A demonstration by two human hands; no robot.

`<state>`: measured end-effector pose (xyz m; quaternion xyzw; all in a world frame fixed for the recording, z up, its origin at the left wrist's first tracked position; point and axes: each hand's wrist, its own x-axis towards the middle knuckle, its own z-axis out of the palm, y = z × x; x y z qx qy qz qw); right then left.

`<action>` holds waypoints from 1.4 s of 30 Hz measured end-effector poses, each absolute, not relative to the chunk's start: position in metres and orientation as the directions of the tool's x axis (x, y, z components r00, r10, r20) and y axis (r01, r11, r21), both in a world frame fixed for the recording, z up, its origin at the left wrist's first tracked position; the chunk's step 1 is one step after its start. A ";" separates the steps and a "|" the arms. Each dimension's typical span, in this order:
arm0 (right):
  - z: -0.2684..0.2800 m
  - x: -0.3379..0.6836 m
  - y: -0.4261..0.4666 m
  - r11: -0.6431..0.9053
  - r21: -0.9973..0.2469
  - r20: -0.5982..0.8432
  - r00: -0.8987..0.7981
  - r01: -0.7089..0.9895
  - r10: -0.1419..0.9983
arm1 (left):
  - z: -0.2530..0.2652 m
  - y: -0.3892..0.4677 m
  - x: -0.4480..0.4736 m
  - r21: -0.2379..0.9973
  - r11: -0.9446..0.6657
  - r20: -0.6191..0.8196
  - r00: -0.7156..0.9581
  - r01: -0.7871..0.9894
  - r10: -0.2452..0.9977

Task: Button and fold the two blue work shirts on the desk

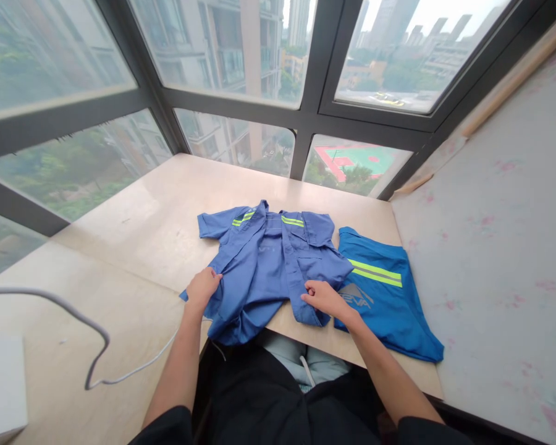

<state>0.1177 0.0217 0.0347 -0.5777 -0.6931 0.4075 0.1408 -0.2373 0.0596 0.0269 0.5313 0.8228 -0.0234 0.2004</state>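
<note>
A blue-purple short-sleeved work shirt (264, 272) with yellow-green reflective stripes lies spread on the wooden surface, its front unfastened and its two front panels apart. Its collar points toward the window, and its hem hangs a little over the near edge. My left hand (204, 287) is closed on the side of the left front panel. On the other panel, my right hand (323, 298) pinches the cloth near the front edge, low down. Just right of the shirt lies a folded darker blue garment (389, 303) with a similar stripe and grey lettering, partly under the shirt's edge.
The pale wooden surface (134, 228) reaches to the windows (231, 49). A grey cable (92, 327) loops across at left, near a white box-like object (2, 389). A papered wall (491, 247) bounds the right side. My lap is below the near edge.
</note>
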 end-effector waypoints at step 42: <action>0.033 0.165 0.028 0.370 -0.411 0.226 -0.300 0.833 0.927 | 0.042 -0.002 -0.199 0.953 0.200 -0.289 -0.484 -0.228 0.826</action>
